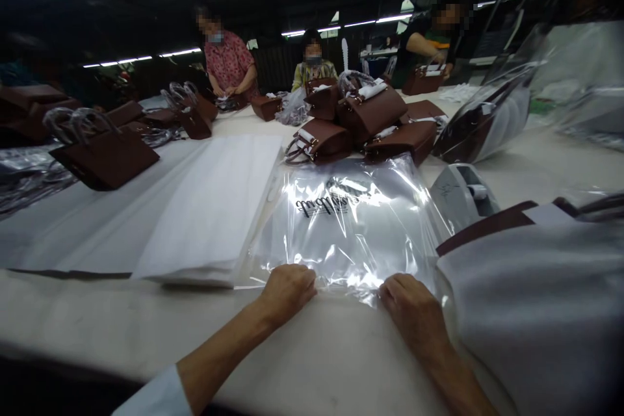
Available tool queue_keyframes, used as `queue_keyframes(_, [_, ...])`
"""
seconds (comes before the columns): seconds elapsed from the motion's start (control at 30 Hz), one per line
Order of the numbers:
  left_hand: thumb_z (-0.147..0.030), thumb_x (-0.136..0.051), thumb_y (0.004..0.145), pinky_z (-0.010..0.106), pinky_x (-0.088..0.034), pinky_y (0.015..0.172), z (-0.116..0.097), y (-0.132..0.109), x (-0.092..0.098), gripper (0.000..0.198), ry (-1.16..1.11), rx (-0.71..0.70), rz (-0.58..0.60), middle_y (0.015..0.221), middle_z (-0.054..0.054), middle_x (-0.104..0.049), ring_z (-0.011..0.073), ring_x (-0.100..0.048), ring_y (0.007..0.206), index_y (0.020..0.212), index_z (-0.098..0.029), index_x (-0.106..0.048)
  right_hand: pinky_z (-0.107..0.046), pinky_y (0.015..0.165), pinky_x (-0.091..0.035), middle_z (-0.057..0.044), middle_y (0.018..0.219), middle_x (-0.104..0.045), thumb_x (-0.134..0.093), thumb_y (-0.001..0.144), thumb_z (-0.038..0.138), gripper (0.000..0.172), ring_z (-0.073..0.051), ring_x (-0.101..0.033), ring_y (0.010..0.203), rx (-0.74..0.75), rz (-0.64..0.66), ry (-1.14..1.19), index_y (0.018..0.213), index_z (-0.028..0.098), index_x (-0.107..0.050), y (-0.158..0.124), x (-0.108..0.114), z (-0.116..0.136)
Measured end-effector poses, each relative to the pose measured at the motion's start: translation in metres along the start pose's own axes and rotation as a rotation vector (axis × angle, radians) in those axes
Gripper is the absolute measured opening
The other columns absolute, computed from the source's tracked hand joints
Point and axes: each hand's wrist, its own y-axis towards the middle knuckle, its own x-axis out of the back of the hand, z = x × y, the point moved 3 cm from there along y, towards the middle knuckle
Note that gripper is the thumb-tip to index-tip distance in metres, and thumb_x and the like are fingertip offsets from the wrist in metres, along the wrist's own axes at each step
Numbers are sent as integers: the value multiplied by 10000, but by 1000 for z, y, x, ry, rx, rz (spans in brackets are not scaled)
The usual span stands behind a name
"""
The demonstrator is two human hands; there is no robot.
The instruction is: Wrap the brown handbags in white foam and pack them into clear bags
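A clear plastic bag (pixel 351 227) with dark lettering lies flat in front of me, its near edge towards my body. My left hand (pixel 290 289) grips that edge on the left with closed fingers. At the right part of the same edge, my right hand (pixel 409 302) is closed on the plastic too. To the left lies a stack of white foam sheets (pixel 214 201). On the right, a brown handbag (pixel 492 227) shows partly from under a white wrapping (pixel 541 279).
Several brown handbags (pixel 373 114) are piled beyond the plastic bag. A grey tape dispenser (pixel 463 192) stands to its right. Another brown handbag (pixel 104 149) with wrapped handles stands at left. Co-workers, one in a red patterned shirt (pixel 231 65), are across the table (pixel 121 312).
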Motion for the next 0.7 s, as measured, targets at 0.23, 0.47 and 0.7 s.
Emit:
queue_keyframes(0.23, [-354, -360, 911, 163, -350, 526, 13, 4, -7, 363, -294, -67, 54, 621, -42, -558, 77, -510, 571, 661, -167, -545, -291, 666, -395, -6, 730, -566, -460, 890, 285, 242, -165, -521, 733, 69, 100, 88, 691, 210, -575, 6, 7, 3])
queue_keyframes(0.47, [-165, -538, 777, 193, -370, 602, 3, -9, 6, 66, -350, -36, -20, 729, -24, -599, 116, -542, 680, 732, -185, -581, -292, 598, -420, -18, 741, -560, -554, 828, 309, 172, -172, -537, 691, 12, 7, 88, 706, 191, -525, -4, 26, 12])
queue_keyframes(0.7, [-224, -625, 731, 192, -319, 517, -20, -7, 21, 135, -378, 62, -195, 609, -46, -521, 100, -462, 560, 679, -176, -510, -323, 698, -444, -60, 890, -593, -508, 827, 115, 150, -200, -541, 797, 359, -71, 30, 954, 180, -556, -4, 24, 98])
